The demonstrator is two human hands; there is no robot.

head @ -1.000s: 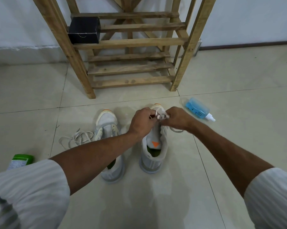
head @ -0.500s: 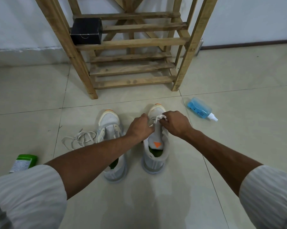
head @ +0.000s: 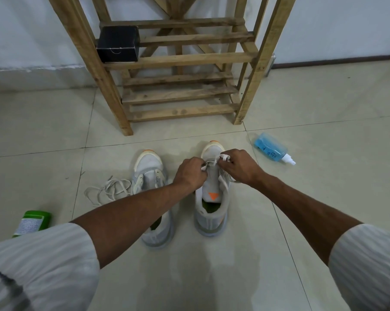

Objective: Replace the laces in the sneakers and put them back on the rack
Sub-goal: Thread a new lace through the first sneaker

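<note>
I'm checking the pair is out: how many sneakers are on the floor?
2. The right sneaker stands under the left hand and right hand, which pinch its lace; the left sneaker stands beside it, unlaced, a loose lace at its left. None shows on the rack.

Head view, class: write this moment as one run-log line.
step: lacing right-side white fabric sneaker | left hand: pinches flat white lace | right hand: pinches same lace
</note>
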